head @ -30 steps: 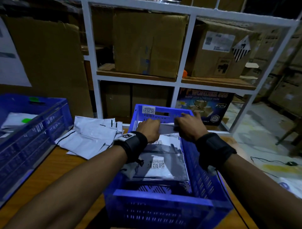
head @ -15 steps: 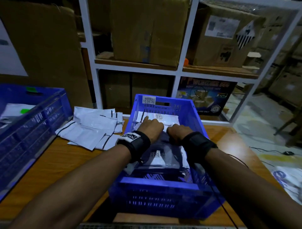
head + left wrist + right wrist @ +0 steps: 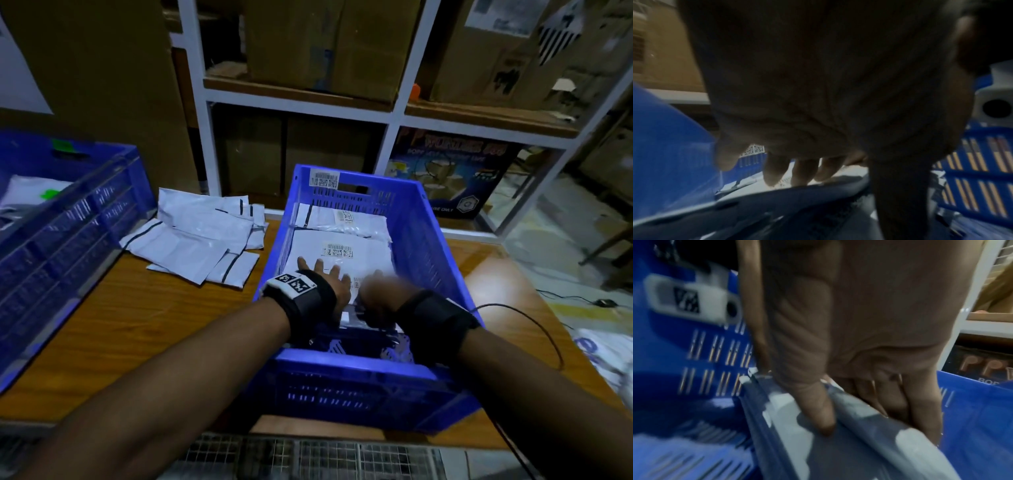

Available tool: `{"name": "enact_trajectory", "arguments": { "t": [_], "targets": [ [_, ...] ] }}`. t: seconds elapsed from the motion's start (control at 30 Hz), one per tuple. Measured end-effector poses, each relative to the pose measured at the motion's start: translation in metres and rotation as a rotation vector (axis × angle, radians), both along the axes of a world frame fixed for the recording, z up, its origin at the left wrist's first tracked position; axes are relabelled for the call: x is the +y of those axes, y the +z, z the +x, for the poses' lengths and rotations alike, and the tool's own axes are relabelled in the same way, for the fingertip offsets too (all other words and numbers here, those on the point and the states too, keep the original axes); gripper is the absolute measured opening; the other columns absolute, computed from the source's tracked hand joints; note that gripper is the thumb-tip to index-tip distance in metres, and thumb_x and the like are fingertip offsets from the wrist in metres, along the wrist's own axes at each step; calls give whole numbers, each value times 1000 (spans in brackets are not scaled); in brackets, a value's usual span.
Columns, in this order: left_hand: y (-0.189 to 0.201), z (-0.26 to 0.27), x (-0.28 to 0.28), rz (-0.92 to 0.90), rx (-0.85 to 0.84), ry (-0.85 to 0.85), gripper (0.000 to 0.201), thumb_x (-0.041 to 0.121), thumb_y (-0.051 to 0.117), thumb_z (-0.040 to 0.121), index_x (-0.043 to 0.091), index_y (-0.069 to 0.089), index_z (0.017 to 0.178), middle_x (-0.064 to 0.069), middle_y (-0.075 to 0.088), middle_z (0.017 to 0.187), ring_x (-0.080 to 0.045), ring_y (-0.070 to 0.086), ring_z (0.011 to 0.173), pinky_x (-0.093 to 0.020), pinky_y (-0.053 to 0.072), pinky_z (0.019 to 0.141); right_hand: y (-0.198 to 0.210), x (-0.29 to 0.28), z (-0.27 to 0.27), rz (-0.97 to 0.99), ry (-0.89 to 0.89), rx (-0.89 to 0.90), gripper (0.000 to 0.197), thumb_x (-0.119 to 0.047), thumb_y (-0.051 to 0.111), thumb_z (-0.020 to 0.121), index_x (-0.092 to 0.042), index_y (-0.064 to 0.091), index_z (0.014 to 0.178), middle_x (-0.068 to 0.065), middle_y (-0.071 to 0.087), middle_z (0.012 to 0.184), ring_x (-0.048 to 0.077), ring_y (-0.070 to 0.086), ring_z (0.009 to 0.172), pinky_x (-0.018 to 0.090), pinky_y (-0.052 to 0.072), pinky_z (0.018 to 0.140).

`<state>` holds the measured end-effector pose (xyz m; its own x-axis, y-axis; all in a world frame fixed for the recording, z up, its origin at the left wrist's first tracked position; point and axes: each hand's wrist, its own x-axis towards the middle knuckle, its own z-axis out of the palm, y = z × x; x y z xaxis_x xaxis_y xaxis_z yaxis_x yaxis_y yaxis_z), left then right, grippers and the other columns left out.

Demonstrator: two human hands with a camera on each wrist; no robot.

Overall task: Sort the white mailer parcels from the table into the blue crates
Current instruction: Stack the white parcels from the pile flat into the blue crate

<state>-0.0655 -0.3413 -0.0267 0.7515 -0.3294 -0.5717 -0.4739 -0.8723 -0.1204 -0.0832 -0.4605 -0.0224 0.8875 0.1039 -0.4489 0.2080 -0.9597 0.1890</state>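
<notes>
Wooden table [image 3: 144, 318]: blue crate [image 3: 428, 240]; left hand [image 3: 329, 281] flat, fingers spread on mailer [image 3: 342, 246]; beside it, right hand [image 3: 376, 301] pinches grey mailer [image 3: 838, 451].

We stand in a warehouse packing area: a white metal shelving rack [image 3: 394, 113] holds large brown cardboard cartons [image 3: 329, 44], beside slotted blue plastic crates [image 3: 428, 240].

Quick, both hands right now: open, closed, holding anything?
Left hand: open, fingers spread flat on the top mailer in the crate.
Right hand: blurred from the head; wrist view shows thumb and fingers pinching a mailer edge.
</notes>
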Motion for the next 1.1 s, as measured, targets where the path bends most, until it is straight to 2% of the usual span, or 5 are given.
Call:
{"name": "enact_trajectory", "arguments": {
  "t": [0.23, 0.47, 0.67, 0.87, 1.1],
  "targets": [
    [-30, -1, 2, -93, 7, -41, 124, 67, 68, 79, 30, -26, 152, 0, -35, 159, -41, -24, 147, -74, -2, 110, -18, -6, 7, 29, -116, 136, 78, -35, 47, 97, -5, 6, 155, 23, -6, 161, 45, 6, 148, 55, 21, 117],
    [-27, -2, -3, -86, 40, -18, 129, 70, 68, 76, 27, -27, 152, 1, -40, 156, -44, -27, 145, -77, -2, 109, 2, -9, 11, 92, -161, 123, 49, -24, 35, 105, -6, 28, 150, 23, 24, 154, 36, 34, 139, 38, 24, 112],
    [-35, -1, -6, -85, 68, 34, 131, 72, 68, 75, 29, -31, 150, 2, -43, 154, -46, -28, 144, -80, -1, 106, -24, -20, 8, -22, -92, 172, 87, -48, 38, 97, -9, -15, 154, 15, -26, 159, 39, -19, 147, 52, 2, 121],
    [-46, 3, -7, -99, 109, 85, 133, 73, 69, 74, 33, -37, 145, 1, -44, 154, -49, -27, 142, -78, 7, 106, -28, -14, -1, 2, -131, 213, 89, -37, 42, 96, -16, -24, 152, 17, -38, 152, 40, -22, 145, 56, -2, 119],
    [-75, 21, -7, -63, 117, 93, 145, 86, 67, 55, 40, -43, 137, -1, -53, 144, -49, -30, 142, -78, 2, 108, -46, -12, -1, -15, -169, 210, 105, -61, 47, 92, -19, -32, 147, 14, -46, 148, 41, -26, 144, 62, 2, 116]
  ]
}}
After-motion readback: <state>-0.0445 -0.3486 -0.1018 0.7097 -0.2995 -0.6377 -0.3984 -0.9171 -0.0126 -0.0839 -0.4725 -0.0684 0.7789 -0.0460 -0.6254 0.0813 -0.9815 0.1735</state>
